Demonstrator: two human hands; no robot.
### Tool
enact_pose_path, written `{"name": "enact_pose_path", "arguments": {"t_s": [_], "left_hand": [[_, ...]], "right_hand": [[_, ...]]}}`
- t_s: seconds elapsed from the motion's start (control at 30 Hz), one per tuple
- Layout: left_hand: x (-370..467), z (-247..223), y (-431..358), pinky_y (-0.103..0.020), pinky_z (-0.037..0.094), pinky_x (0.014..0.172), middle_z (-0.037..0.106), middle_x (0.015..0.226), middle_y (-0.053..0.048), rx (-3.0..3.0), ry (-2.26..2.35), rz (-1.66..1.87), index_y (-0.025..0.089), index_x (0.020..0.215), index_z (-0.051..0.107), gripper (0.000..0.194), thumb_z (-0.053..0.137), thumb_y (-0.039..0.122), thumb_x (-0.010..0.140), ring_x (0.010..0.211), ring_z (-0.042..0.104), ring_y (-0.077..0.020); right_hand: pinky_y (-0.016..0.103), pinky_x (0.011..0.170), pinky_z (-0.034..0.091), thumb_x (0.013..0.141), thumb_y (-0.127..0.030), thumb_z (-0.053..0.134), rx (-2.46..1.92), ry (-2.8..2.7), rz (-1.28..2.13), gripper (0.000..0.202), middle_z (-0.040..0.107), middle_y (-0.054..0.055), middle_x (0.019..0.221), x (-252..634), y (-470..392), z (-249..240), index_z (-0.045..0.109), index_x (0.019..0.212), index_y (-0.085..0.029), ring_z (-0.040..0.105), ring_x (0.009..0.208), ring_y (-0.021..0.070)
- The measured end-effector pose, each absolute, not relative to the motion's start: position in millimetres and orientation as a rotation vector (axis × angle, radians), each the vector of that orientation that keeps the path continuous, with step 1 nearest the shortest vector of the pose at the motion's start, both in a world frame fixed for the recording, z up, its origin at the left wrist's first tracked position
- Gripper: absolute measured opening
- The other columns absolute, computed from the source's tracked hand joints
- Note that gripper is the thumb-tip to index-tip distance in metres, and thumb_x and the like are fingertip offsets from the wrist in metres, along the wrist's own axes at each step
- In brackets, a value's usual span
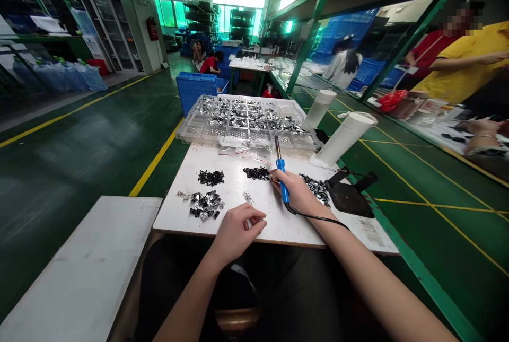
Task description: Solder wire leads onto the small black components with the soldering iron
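On the white board (230,188), my right hand (295,189) is wrapped round a blue-handled soldering iron (282,182), its metal tip pointing up and away. The fingertips of that hand reach the edge of a pile of small black parts (256,173). My left hand (238,228) is closed in a pinch near the board's front edge, on a small piece too tiny to make out. Just beyond it lie thin metal bits (248,198). Silvery and black pieces (205,205) and another black pile (210,177) are at the left.
Behind stands a clear compartment tray (238,138) full of parts. Two white rolls (344,138), a black metal stand (350,198) and a dark pile (316,188) are at the right. A blue crate (195,90) is farther back. Other people work beyond.
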State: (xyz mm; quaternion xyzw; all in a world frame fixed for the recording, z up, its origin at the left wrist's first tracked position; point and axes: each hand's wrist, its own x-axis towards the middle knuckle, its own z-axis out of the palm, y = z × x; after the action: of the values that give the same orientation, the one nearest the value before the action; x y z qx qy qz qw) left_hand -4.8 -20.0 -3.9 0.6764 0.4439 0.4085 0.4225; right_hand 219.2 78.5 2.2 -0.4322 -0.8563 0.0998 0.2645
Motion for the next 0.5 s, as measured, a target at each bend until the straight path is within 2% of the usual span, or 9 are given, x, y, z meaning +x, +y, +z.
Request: {"name": "enact_pose_path", "arguments": {"t_s": [0.2, 0.5], "left_hand": [[-4.7, -5.5, -18.9, -0.025, 0.047, 0.064, 0.067, 0.083, -0.003, 1.699, 1.117, 1.025, 0.018, 0.093, 0.079, 0.014, 0.067, 0.024, 0.088, 0.067, 0.059, -0.0127], [-5.4, -4.3, -20.6, -0.026, 0.049, 0.066, 0.068, 0.084, -0.004, 1.697, 1.115, 1.023, 0.018, 0.093, 0.079, 0.014, 0.067, 0.024, 0.088, 0.069, 0.061, -0.0135]], "right_hand": [[0.028, 0.071, 0.044, 0.085, -0.011, 0.051, -1.151, -2.290, 0.269, 0.016, 0.063, 0.005, 0.085, 214.2, 85.9, -3.1, 0.057, 0.095, -0.022, 0.056, 0.073, 0.0186], [0.027, 0.067, 0.038, 0.090, -0.008, 0.045, -1.195, -2.330, 0.268, 0.015, 0.058, 0.003, 0.085, 221.3, 71.7, 2.3, 0.052, 0.093, -0.021, 0.052, 0.069, 0.0169]]}}
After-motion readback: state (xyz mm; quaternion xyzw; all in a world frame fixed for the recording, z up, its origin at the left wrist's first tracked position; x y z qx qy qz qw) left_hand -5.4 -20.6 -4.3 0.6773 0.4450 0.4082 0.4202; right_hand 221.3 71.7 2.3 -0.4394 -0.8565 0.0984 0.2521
